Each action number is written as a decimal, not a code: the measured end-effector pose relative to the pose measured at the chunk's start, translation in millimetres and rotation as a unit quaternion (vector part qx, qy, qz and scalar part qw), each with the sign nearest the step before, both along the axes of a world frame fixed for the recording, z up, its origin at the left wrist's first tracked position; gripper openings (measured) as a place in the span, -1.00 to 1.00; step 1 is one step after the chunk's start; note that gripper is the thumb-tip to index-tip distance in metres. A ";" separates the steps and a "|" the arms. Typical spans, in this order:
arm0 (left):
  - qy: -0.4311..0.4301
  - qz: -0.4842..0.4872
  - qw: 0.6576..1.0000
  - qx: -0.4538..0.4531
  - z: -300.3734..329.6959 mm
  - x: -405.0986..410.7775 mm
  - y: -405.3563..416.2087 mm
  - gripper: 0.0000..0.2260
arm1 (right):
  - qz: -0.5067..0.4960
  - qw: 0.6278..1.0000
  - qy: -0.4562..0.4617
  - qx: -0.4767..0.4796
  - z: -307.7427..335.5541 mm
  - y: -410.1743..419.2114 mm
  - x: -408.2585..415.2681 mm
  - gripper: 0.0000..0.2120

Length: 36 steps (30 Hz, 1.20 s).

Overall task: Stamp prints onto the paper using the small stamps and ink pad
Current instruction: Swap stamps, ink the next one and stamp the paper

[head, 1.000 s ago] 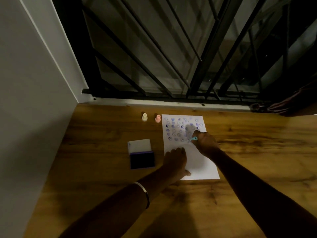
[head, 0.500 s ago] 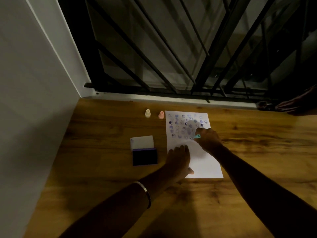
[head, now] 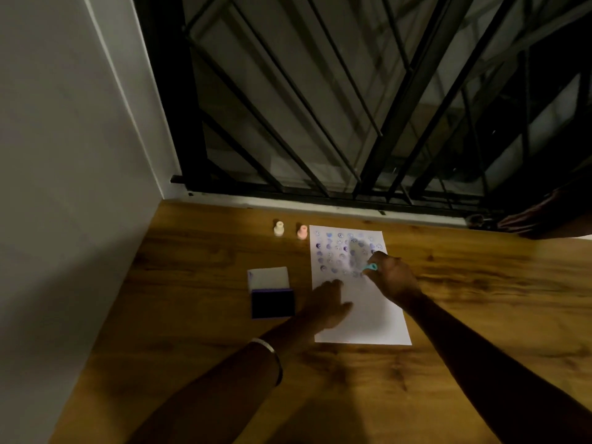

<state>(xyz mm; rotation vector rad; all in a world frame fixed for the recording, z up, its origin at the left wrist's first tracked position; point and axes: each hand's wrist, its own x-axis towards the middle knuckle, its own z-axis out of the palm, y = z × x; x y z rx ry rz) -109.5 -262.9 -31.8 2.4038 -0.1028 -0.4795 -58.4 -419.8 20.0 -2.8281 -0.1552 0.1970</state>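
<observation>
A white sheet of paper [head: 378, 318] lies on the wooden table [head: 192, 331], its upper half covered with several purple prints. My right hand [head: 392, 277] pinches a small teal stamp [head: 370, 267] down at the right end of the lowest printed row. My left hand [head: 323, 302] rests flat on the paper's left edge, fingers spread. The open ink pad [head: 272, 302], dark purple with its white lid folded back, sits left of the paper. A cream stamp [head: 279, 228] and a pink stamp [head: 302, 232] stand upright beyond the paper's top left corner.
A white wall [head: 64, 155] bounds the table on the left. A black metal window grille [head: 352, 107] rises behind the table's far edge. Another person's hand [head: 531, 216] lies at the far right by the sill.
My right hand with the teal stamp has shifted slightly right along the lowest printed row. The left hand stays on the paper. The camera view has tilted a little.
</observation>
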 end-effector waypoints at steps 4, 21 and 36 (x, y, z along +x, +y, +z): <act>0.170 0.237 0.919 -0.265 22.1 9.9 19.8 -0.67 | 0.026 0.999 -0.017 -0.009 9.8 15.4 -20.4 -0.73; 0.267 0.382 0.669 -0.579 36.0 -20.3 69.0 -0.51 | 0.155 0.987 -0.020 0.048 7.8 110.0 -67.1 -0.78; 0.255 0.405 0.679 -0.556 30.4 -19.8 76.9 -0.51 | 0.174 0.984 -0.035 0.003 0.7 123.9 -68.1 -0.68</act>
